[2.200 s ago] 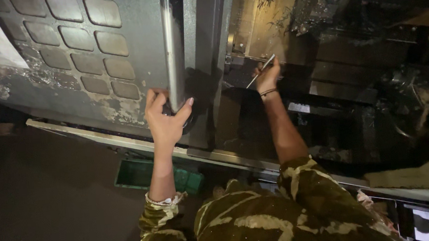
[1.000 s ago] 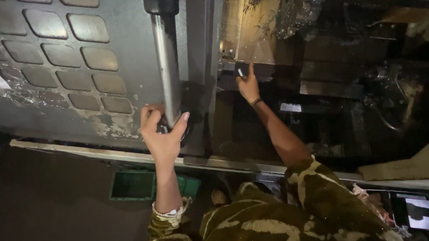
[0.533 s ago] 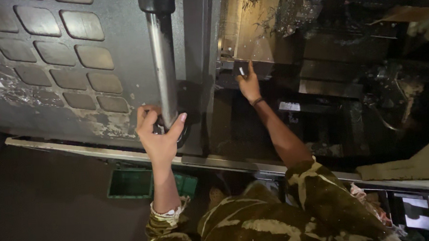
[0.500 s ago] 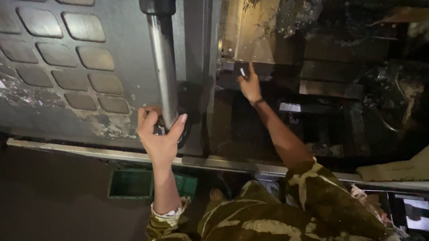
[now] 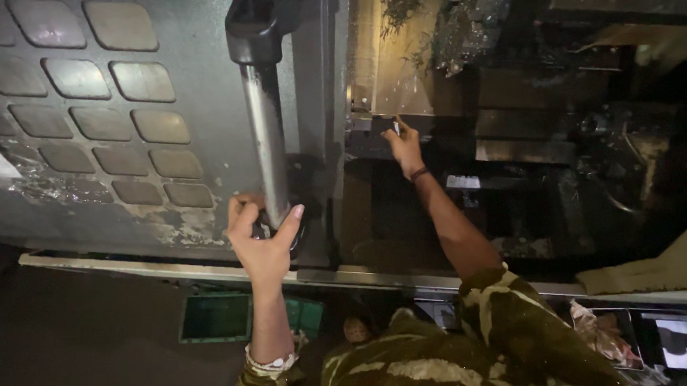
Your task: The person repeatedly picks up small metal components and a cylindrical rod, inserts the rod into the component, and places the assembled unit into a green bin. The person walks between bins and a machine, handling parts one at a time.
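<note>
While the left hand [image 5: 263,238] grips the door handle [image 5: 267,142], the right hand [image 5: 404,144] pinches a small tool [image 5: 395,126].

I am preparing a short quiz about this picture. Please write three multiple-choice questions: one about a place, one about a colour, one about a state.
1. Where is the left hand?
A. on the lower end of the door handle bar
B. inside the machine
C. on the floor

2. What colour is the crate below the door?
A. red
B. green
C. white

3. How is the right arm?
A. hanging down
B. folded
C. stretched into the machine

Answers: 1 A, the fingers wrap the bar's lower end. 2 B, its walls look green. 3 C, the right hand reaches a part deep inside the machine.
</note>
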`<state>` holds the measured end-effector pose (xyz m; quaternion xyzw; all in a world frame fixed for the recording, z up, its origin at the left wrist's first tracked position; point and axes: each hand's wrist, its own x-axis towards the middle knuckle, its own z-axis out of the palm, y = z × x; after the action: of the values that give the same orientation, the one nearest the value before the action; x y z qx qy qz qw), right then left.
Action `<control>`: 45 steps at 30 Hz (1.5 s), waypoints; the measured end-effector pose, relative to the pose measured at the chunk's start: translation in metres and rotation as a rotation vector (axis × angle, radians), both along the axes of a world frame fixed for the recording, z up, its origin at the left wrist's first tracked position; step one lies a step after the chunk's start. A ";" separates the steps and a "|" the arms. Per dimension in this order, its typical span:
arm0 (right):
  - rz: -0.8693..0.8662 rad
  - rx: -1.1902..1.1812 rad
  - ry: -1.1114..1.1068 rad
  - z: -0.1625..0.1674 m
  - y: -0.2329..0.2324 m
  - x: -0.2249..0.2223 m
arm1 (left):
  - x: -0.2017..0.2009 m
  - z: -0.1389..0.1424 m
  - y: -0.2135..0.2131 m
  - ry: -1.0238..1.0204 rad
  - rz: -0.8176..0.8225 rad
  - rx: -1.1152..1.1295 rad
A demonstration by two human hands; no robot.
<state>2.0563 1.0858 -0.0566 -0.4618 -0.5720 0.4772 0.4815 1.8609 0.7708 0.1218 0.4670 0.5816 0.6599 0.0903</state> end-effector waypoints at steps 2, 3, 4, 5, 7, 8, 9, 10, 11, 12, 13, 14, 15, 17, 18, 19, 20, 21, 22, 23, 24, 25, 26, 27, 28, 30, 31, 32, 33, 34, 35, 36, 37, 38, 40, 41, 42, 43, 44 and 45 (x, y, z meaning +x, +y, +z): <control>0.001 -0.007 -0.026 0.000 0.001 0.003 | -0.003 -0.002 0.000 -0.010 -0.044 -0.003; 0.021 0.023 -0.019 0.000 0.002 0.005 | -0.006 -0.004 0.000 -0.021 -0.088 0.004; 0.041 0.051 -0.012 0.001 0.003 0.009 | -0.009 -0.007 0.000 -0.032 -0.134 0.008; 0.112 0.082 -0.010 0.004 0.004 0.015 | -0.015 -0.009 0.003 -0.036 -0.223 -0.037; 0.256 0.139 -0.005 0.012 0.003 0.030 | -0.032 -0.015 0.011 -0.041 -0.403 -0.131; 0.297 0.154 0.023 0.012 -0.002 0.039 | -0.034 -0.021 0.010 -0.078 -0.421 -0.140; 0.338 0.176 0.052 0.013 -0.005 0.049 | -0.036 -0.028 0.011 -0.111 -0.440 -0.143; 0.380 0.205 0.078 0.020 -0.007 0.059 | -0.039 -0.034 0.015 -0.144 -0.458 -0.141; 0.310 0.208 0.005 0.023 -0.014 0.073 | -0.041 -0.039 0.018 -0.211 -0.456 -0.148; 0.240 0.201 -0.070 0.023 -0.029 0.091 | -0.040 -0.046 0.017 -0.284 -0.454 -0.163; 0.171 0.188 -0.146 0.021 -0.048 0.112 | -0.038 -0.052 0.015 -0.359 -0.450 -0.182; 0.143 0.211 -0.242 0.020 -0.065 0.136 | -0.037 -0.057 0.013 -0.380 -0.434 -0.168; 0.115 0.234 -0.335 0.019 -0.083 0.162 | -0.035 -0.060 0.012 -0.398 -0.418 -0.155; 0.097 0.190 -0.179 0.016 -0.119 0.211 | -0.029 -0.063 0.011 -0.396 -0.416 -0.098; 0.018 0.234 -0.203 0.015 -0.142 0.237 | -0.025 -0.063 0.009 -0.384 -0.431 -0.058; -0.061 0.283 -0.228 0.015 -0.165 0.264 | -0.020 -0.062 0.008 -0.371 -0.447 -0.012; -0.166 0.105 -0.194 0.016 -0.188 0.290 | -0.013 -0.061 0.008 -0.396 -0.446 -0.020; -0.268 -0.076 -0.157 0.020 -0.206 0.314 | -0.002 -0.060 0.009 -0.422 -0.445 -0.030; -0.343 0.192 -0.156 0.024 -0.216 0.335 | 0.010 -0.060 0.010 -0.452 -0.442 -0.045; -0.409 0.458 -0.160 0.027 -0.226 0.351 | 0.024 -0.060 0.011 -0.449 -0.444 -0.051; -0.471 0.571 -0.221 0.032 -0.242 0.368 | 0.038 -0.061 0.012 -0.447 -0.447 -0.058; -0.531 0.686 -0.284 0.040 -0.259 0.388 | 0.055 -0.061 0.014 -0.445 -0.454 -0.065; -0.623 0.590 -0.118 0.047 -0.274 0.403 | 0.073 -0.061 0.017 -0.410 -0.476 -0.041; -0.712 0.492 0.050 0.053 -0.288 0.413 | 0.093 -0.060 0.019 -0.375 -0.502 -0.017; -0.801 0.396 0.223 0.057 -0.301 0.421 | 0.114 -0.060 0.023 -0.339 -0.534 0.007; -0.896 0.473 0.429 0.067 -0.316 0.440 | 0.160 -0.058 0.024 -0.332 -0.544 -0.016; -0.941 0.520 0.531 0.073 -0.323 0.453 | 0.185 -0.056 0.024 -0.329 -0.551 -0.027; -0.947 0.545 0.541 0.076 -0.330 0.465 | 0.209 -0.057 0.028 -0.308 -0.593 -0.007; -0.948 0.569 0.550 0.079 -0.336 0.475 | 0.232 -0.056 0.032 -0.289 -0.631 0.013; -0.944 0.593 0.559 0.083 -0.342 0.486 | 0.255 -0.055 0.036 -0.271 -0.665 0.035; -0.917 0.597 0.587 0.084 -0.349 0.495 | 0.278 -0.055 0.042 -0.231 -0.671 0.055; -0.888 0.600 0.617 0.085 -0.354 0.499 | 0.302 -0.052 0.047 -0.191 -0.676 0.077; -0.858 0.604 0.648 0.086 -0.357 0.504 | 0.324 -0.050 0.052 -0.150 -0.678 0.100; -0.914 0.536 0.686 0.089 -0.360 0.513 | 0.345 -0.047 0.054 -0.109 -0.684 0.119; -1.018 0.396 0.763 0.095 -0.367 0.535 | 0.386 -0.044 0.054 -0.028 -0.690 0.156; -0.964 0.379 0.788 0.098 -0.368 0.545 | 0.408 -0.042 0.057 -0.045 -0.708 0.154; -0.908 0.358 0.813 0.099 -0.369 0.555 | 0.429 -0.041 0.060 -0.062 -0.722 0.150; -0.847 0.337 0.838 0.099 -0.369 0.564 | 0.449 -0.041 0.063 -0.079 -0.733 0.147; -0.804 0.338 0.826 0.099 -0.370 0.571 | 0.467 -0.039 0.065 -0.101 -0.760 0.155; -0.759 0.338 0.814 0.097 -0.369 0.578 | 0.485 -0.039 0.066 -0.123 -0.786 0.163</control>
<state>2.6345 0.7163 0.0407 -0.3306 -0.2035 0.3122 0.8671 2.3457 0.8371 0.0827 0.6191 0.2982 0.6457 0.3331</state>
